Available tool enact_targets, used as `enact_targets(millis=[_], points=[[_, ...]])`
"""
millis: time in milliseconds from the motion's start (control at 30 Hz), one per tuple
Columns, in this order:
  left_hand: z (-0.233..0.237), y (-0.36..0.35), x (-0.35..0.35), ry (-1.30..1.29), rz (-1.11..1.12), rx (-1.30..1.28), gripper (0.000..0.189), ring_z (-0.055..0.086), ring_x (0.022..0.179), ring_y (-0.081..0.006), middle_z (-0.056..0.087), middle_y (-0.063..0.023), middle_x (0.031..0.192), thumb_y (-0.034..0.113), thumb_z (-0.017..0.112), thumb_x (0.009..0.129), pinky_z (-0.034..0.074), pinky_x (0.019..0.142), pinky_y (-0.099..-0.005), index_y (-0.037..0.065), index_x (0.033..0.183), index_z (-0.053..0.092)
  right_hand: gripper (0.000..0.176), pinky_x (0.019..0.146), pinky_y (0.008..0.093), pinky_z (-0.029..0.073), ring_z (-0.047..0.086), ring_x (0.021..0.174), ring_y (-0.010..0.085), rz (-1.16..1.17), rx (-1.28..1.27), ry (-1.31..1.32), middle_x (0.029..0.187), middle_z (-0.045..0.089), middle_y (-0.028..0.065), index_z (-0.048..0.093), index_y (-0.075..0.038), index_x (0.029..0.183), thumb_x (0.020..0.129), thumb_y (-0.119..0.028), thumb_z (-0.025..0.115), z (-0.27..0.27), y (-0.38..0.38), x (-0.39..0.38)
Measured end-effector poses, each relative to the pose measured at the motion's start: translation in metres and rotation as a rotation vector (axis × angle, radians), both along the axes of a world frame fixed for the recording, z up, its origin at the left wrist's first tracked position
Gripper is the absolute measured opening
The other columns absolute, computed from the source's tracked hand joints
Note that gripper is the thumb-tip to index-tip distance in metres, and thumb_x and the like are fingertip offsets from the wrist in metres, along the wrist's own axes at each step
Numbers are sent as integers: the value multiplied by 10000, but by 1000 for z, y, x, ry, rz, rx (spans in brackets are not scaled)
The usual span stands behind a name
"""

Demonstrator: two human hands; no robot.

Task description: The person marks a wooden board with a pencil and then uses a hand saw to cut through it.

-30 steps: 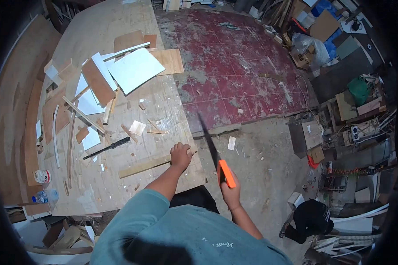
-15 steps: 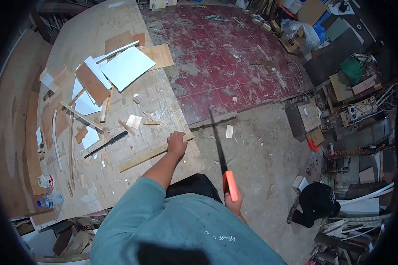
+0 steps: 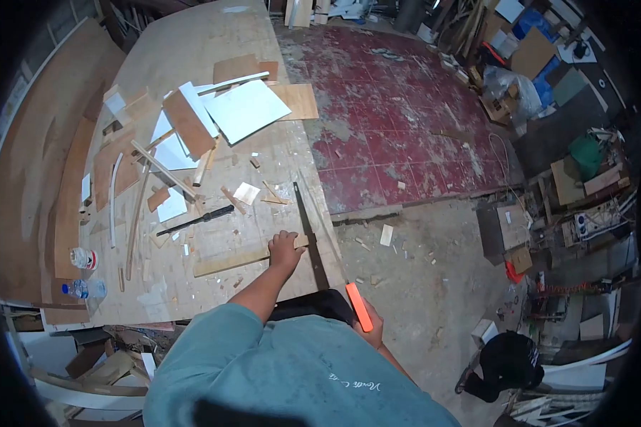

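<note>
My left hand (image 3: 285, 252) presses on the right end of a narrow wooden strip (image 3: 238, 261), which lies near the front right part of the wooden bench (image 3: 263, 156). Its fingers are bent over the wood. My right hand (image 3: 368, 324) is closed round the orange handle of a hand saw (image 3: 358, 306), off the bench's right edge. The saw's dark blade slants up and left from the handle, just right of the strip's end. Whether the blade touches the wood, I cannot tell.
White panels (image 3: 248, 110), brown boards, sticks and a black-handled tool (image 3: 206, 215) lie on the bench. A jar (image 3: 84, 258) and plastic bottle (image 3: 85, 289) stand at its left. Offcuts litter the floor. At the lower right a person in black (image 3: 506, 363) bends down.
The saw has swung left from over the floor to beside the strip's end. My right hand has shifted slightly left with it. The view has turned a little; my left hand stays on the strip.
</note>
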State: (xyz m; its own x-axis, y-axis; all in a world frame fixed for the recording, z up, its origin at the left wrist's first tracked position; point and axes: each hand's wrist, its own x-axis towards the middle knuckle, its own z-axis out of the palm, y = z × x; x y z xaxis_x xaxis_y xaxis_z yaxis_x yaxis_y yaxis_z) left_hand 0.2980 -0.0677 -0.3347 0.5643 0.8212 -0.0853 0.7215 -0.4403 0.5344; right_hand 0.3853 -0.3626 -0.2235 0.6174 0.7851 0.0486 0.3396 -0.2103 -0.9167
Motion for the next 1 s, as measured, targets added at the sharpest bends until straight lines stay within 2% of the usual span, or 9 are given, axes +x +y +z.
enact_targets(millis=[467, 567, 633, 667, 733, 767, 867, 900, 1000], points=[[-17, 12, -6, -101, -31, -82, 414, 504, 1113, -304, 578, -86, 1087, 246, 783, 717, 350, 950, -458, 162, 1108, 675, 620, 919, 375, 518, 658, 1100, 311, 133, 12, 46, 1231, 633, 225, 533, -5, 1329, 716, -5, 626, -25, 22, 12], [-6, 12, -5, -76, -44, -92, 418, 501, 1123, -302, 576, -86, 1095, 257, 787, 718, 352, 951, -453, 159, 1106, 668, 581, 888, 329, 518, 673, 996, 223, 144, 27, 2, 1146, 661, 160, 536, 39, 1310, 733, 1, 593, -35, 26, 15], [-6, 12, -4, -52, -54, -98, 423, 500, 1132, -300, 574, -84, 1104, 269, 791, 721, 355, 953, -448, 156, 1107, 660, 564, 796, 321, 537, 680, 869, 228, 56, -127, 303, 1053, 680, 141, 528, 15, 1328, 767, 0, 579, -41, 30, 18], [-6, 12, -3, -30, -51, -90, 417, 501, 1128, -302, 571, -85, 1106, 275, 788, 727, 352, 954, -453, 158, 1104, 653, 564, 796, 321, 537, 680, 869, 228, 52, -124, 306, 1053, 680, 141, 528, 15, 1328, 767, 0, 579, -42, 29, 19], [-7, 12, 0, -8, -52, -87, 412, 502, 1125, -304, 568, -86, 1109, 282, 785, 732, 349, 955, -459, 159, 1100, 645, 528, 687, 273, 518, 627, 737, 152, -36, -163, 567, 927, 652, 82, 527, 35, 1316, 790, 2, 555, -10, 38, 17], [-5, 11, -1, 5, -68, -85, 416, 497, 1128, -303, 560, -86, 1120, 284, 780, 740, 346, 955, -464, 161, 1109, 630, 482, 605, 259, 497, 598, 643, 130, -60, -86, 578, 805, 621, 66, 547, 55, 1273, 794, 0, 537, -14, 37, 17], [-2, 10, 0, 40, -84, -86, 430, 481, 1147, -301, 547, -91, 1148, 284, 758, 761, 332, 969, -470, 155, 1143, 607, 432, 573, 286, 498, 573, 583, 144, -180, 74, 783, 696, 573, 55, 575, 62, 1202, 777, -4, 528, -18, 27, 23], [-1, 10, 1, 60, -84, -92, 439, 471, 1163, -299, 542, -96, 1164, 282, 742, 775, 322, 985, -471, 146, 1168, 598, 283, 551, 306, 496, 539, 535, 148, -242, 114, 799, 638, 529, 51, 592, 56, 1024, 757, -4, 518, -2, 32, 19], [0, 11, 0, 60, -90, -118, 451, 464, 1176, -295, 534, -96, 1187, 285, 736, 780, 317, 992, -464, 151, 1185, 589, 127, 550, 309, 500, 527, 527, 148, -214, 167, 826, 638, 526, 52, 553, 25, 863, 752, -6, 501, -1, 28, 24]])
